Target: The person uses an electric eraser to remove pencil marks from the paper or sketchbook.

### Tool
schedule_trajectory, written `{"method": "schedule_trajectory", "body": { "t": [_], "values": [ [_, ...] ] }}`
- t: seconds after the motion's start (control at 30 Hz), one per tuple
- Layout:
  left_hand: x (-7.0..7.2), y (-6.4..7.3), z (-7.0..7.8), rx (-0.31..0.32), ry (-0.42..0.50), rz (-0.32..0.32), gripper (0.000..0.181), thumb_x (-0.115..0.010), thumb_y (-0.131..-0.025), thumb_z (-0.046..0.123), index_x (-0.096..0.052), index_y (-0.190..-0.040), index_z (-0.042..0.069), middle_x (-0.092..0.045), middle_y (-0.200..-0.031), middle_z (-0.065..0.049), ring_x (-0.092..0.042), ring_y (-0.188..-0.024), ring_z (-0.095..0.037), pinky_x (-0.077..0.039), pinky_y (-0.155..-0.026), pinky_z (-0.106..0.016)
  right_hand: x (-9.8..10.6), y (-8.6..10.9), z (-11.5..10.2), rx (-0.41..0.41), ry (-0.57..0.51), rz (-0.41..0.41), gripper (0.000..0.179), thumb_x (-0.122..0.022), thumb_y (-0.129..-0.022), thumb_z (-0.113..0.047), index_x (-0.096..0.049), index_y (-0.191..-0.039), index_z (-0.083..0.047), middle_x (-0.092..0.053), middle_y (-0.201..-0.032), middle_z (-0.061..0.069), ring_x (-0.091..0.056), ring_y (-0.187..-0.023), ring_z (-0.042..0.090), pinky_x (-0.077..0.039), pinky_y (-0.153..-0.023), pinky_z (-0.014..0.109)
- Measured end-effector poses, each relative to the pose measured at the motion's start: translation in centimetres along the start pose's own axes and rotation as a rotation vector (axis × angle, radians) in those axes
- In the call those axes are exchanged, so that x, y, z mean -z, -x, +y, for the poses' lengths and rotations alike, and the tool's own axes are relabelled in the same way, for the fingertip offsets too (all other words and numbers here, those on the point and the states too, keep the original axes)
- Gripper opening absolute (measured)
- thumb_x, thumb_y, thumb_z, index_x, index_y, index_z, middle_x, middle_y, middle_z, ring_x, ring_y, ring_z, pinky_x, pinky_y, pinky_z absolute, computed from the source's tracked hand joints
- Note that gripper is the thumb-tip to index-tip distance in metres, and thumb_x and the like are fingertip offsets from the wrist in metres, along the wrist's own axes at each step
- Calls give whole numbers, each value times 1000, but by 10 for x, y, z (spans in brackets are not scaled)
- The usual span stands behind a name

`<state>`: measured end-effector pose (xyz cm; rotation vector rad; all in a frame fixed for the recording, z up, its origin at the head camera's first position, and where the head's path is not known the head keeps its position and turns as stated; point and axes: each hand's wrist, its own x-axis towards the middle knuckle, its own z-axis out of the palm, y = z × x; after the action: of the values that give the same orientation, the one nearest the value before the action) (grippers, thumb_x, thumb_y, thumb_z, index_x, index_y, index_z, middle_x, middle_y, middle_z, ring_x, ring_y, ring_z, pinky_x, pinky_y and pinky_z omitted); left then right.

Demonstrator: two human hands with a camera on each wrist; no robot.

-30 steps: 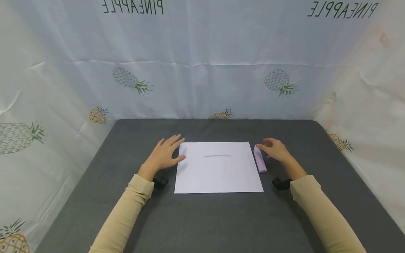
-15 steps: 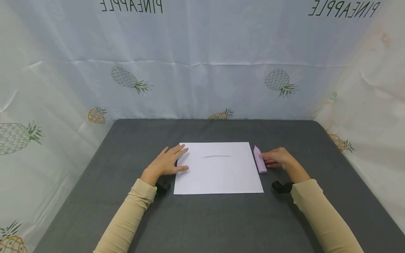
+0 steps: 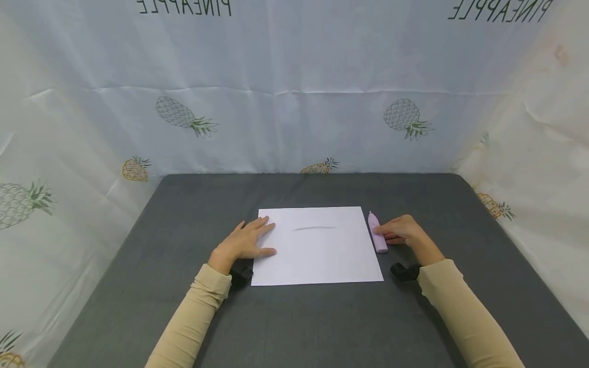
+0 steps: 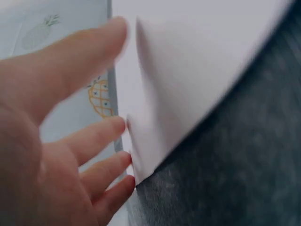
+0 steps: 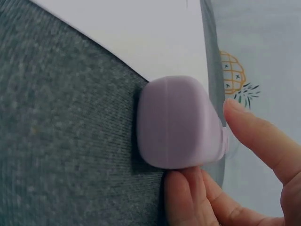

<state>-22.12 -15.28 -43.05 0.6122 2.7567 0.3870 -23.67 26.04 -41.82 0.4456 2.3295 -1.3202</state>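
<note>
A white sheet of paper (image 3: 317,255) lies on the dark cloth, with a thin grey curved mark near its far side. My left hand (image 3: 244,242) spreads over the sheet's left edge; in the left wrist view its fingertips touch the paper (image 4: 178,70), while the thumb looks raised above it. Along the right edge lies a lilac, bottle-shaped tool (image 3: 379,243) with a narrow tip pointing away. My right hand (image 3: 405,232) reaches over it from the right. In the right wrist view, fingers lie against the tool's side (image 5: 174,122) and the thumb (image 5: 254,132) hovers apart above it.
The dark cloth-covered table (image 3: 317,327) extends around the sheet on all sides. A pineapple-print curtain (image 3: 299,128) hangs behind the far edge and along both sides. Black wrist-worn cameras (image 3: 405,272) sit low under both wrists.
My left hand has moved nearer and rightward, coming down on the paper's left edge. The right hand has dropped nearer, beside and over the lilac tool, which stays in place.
</note>
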Motion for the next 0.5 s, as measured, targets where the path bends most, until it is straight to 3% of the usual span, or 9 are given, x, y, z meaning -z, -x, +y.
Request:
{"method": "schedule_trajectory", "body": {
  "t": [0.5],
  "values": [
    [-3, -2, -1, -3, 5, -14, 78, -64, -87, 49, -34, -150, 14, -23, -162, -14, -22, -151, -35, -14, -119, -64, -10, -7, 1, -25, 38, 107, 59, -79, -78, -20, -57, -121, 14, -67, -94, 9, -61, -75, 9, -58, -68, 23]
  ]
}}
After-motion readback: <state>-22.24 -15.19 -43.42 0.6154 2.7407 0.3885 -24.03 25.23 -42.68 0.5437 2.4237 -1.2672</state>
